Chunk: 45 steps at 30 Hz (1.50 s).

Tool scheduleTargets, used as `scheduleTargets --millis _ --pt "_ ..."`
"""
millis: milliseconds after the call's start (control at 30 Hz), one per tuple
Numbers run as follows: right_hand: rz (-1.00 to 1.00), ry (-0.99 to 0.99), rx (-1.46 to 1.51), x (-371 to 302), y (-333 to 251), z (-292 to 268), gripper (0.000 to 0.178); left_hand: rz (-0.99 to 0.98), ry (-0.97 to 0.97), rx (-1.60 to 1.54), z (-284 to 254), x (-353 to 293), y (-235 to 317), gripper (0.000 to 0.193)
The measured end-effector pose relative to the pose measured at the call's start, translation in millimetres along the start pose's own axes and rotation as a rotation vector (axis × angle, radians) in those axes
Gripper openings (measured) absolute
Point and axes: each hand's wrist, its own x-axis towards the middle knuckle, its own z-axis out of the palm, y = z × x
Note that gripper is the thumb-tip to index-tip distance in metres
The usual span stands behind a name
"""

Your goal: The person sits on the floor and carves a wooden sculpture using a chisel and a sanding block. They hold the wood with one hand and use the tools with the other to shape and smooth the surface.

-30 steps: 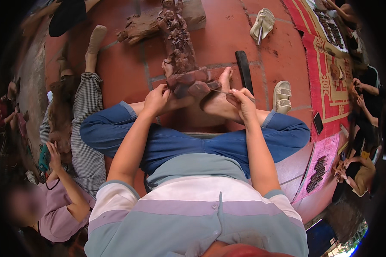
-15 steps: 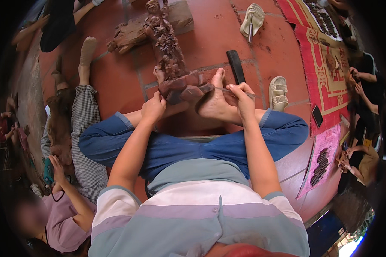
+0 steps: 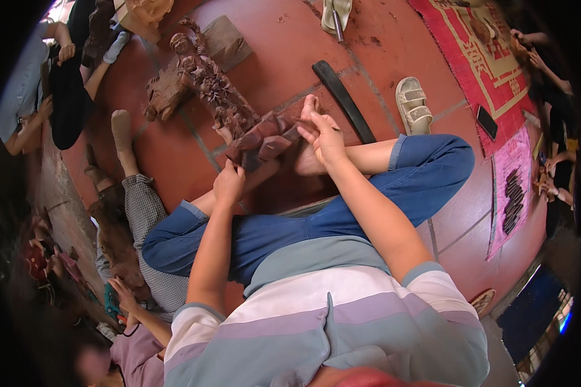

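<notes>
A dark reddish-brown wooden carving (image 3: 218, 93), a figure with leafy detail on a chunky faceted base (image 3: 265, 137), lies tilted away from me between my bare feet. My left hand (image 3: 229, 184) is closed on the near left corner of that base. At the base's right side, over my right foot, my right hand (image 3: 326, 143) pinches a thin carving tool (image 3: 337, 128). Most of the tool is hidden by the fingers, and whether its tip touches the wood cannot be made out.
A rough wood block (image 3: 223, 45) props the carving's far part. Right of my foot lies a long black bar (image 3: 343, 100). Sandals (image 3: 414, 106), a phone (image 3: 487, 122) and a pink cloth with several tools (image 3: 514, 200) are farther right. Other people sit on both sides.
The view has turned, so the carving appears farther left and more slanted. My right hand has come closer to the base, its fingers more extended. My left hand stays at the base's corner.
</notes>
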Motion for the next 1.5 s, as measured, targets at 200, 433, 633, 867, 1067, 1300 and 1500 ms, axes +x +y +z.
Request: scheduleTargets --millis 200,433,633,867,1067,1300,1500 --pt "0.123 -0.041 -0.097 -27 -7 -10 0.017 -0.02 0.035 0.051 4 -3 -4 0.031" --pt "0.049 0.084 -0.072 -36 17 -2 0.017 -0.012 0.032 0.085 5 -2 0 0.028" --pt "0.013 0.003 0.04 -20 8 1 0.015 0.022 0.06 0.079 6 1 0 0.027" --pt "0.047 0.019 -0.13 -39 10 -6 0.017 -0.019 0.054 0.038 9 2 -1 0.028" --pt "0.076 0.08 -0.161 -50 28 -6 0.018 0.001 0.03 0.021 9 5 -4 0.028" --pt "-0.116 -0.07 -0.178 -10 -19 11 0.019 -0.009 0.042 0.011 11 5 -2 0.027" --pt "-0.048 -0.132 -0.241 -18 -2 1 0.018 -0.03 0.011 -0.005 5 1 1 0.03"
